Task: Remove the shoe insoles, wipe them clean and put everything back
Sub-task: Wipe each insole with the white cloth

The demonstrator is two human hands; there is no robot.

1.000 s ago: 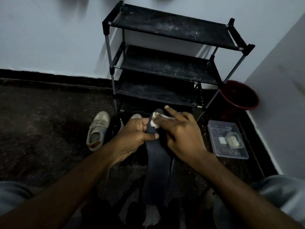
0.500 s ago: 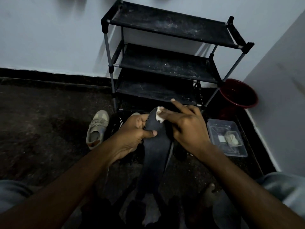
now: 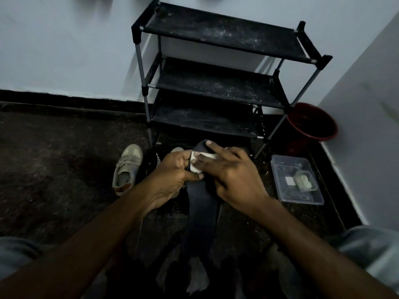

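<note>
A long black insole (image 3: 201, 210) stands up in front of me, its toe end near the rack. My left hand (image 3: 174, 173) grips its left edge near the top, thumb across the face. My right hand (image 3: 233, 178) presses a small white wipe (image 3: 197, 161) against the upper part of the insole with extended fingers. A beige sneaker (image 3: 126, 169) lies on the floor to the left. A second beige shoe (image 3: 177, 150) peeks out behind my left hand, mostly hidden.
A black three-tier shoe rack (image 3: 218, 83) stands against the white wall ahead. A dark red bucket (image 3: 312, 124) sits in the right corner. A clear plastic box (image 3: 296, 180) with small items lies on the dark floor at right. A black item (image 3: 151, 161) lies beside the sneaker.
My right hand has slid the wipe leftward and slightly down across the top of the insole. My left hand keeps its hold on the insole.
</note>
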